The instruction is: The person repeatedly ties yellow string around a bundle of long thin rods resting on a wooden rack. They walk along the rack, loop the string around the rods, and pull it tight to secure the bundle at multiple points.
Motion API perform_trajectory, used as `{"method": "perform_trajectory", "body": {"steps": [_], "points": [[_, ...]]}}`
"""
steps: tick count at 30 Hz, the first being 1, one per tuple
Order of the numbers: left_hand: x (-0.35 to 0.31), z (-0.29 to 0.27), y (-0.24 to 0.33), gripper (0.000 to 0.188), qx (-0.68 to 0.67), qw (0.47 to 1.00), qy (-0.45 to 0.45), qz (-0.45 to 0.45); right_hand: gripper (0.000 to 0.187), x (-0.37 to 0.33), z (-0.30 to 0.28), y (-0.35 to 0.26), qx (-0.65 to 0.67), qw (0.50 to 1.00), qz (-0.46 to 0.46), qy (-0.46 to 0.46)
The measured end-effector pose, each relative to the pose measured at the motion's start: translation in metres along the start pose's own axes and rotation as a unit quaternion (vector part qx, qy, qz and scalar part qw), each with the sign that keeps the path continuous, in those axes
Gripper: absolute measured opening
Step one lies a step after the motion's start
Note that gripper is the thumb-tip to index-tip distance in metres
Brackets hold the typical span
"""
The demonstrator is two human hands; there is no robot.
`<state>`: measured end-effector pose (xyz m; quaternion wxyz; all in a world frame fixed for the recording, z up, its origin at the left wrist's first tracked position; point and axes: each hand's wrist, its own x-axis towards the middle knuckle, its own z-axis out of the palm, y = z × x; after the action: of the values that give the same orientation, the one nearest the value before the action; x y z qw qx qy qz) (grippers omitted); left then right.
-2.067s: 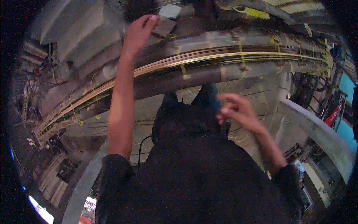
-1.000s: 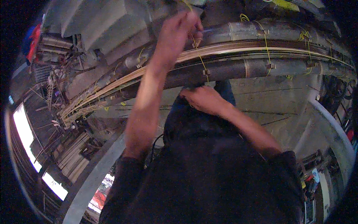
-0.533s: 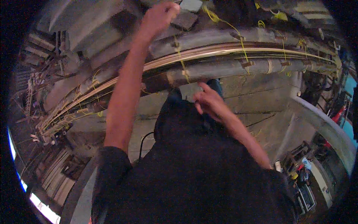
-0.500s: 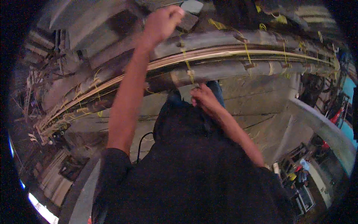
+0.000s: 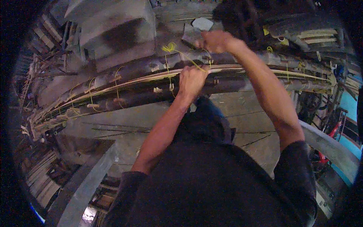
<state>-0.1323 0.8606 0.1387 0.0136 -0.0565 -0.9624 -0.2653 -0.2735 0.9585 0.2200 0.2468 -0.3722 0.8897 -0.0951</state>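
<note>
My left hand (image 5: pixel 192 80) is closed at the bundle of long, thin pale strips (image 5: pixel 242 69), with a yellow cord (image 5: pixel 189 59) running to its fingers. The strips lie between two long dark poles (image 5: pixel 140 96), which are tied across with yellow cords at intervals. Above the far pole, my right hand (image 5: pixel 218 41) is raised beside a flat dark block with a pale piece (image 5: pixel 202 24) on it. Motion smears its fingers, so whatever they hold cannot be made out. A thin cord (image 5: pixel 210 62) hangs just below it.
Small wooden pegs (image 5: pixel 158 90) sit along the poles. Beyond them, at the upper left, stands a large grey block-like shape (image 5: pixel 113 34). A pale beam (image 5: pixel 329 142) slopes down at the right, near a red object (image 5: pixel 334 130). Stacked timber lies at the left.
My left hand has come down and right onto the strips. My right hand has moved up and away from my body, over the far pole. The view has shifted along the poles.
</note>
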Motion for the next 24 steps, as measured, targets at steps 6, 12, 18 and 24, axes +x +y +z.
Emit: {"method": "perform_trajectory", "body": {"steps": [6,12,18,24], "points": [[-0.012,-0.01,-0.003,0.025,0.131,0.985,-0.09,-0.063,0.017,-0.081,0.035,-0.054,0.26,0.92,-0.083,0.282],[0.026,-0.025,0.012,0.037,-0.283,0.958,-0.038,-0.023,0.019,-0.096,0.175,-0.064,0.257,0.963,-0.077,-0.002],[0.124,0.02,-0.041,0.041,-0.357,0.905,-0.157,-0.172,0.027,-0.109,0.2,-0.052,0.183,0.974,-0.13,0.026],[0.14,0.005,-0.084,0.041,-0.347,0.876,-0.289,-0.172,0.033,-0.124,0.085,0.006,0.056,0.949,-0.046,0.307]]}}
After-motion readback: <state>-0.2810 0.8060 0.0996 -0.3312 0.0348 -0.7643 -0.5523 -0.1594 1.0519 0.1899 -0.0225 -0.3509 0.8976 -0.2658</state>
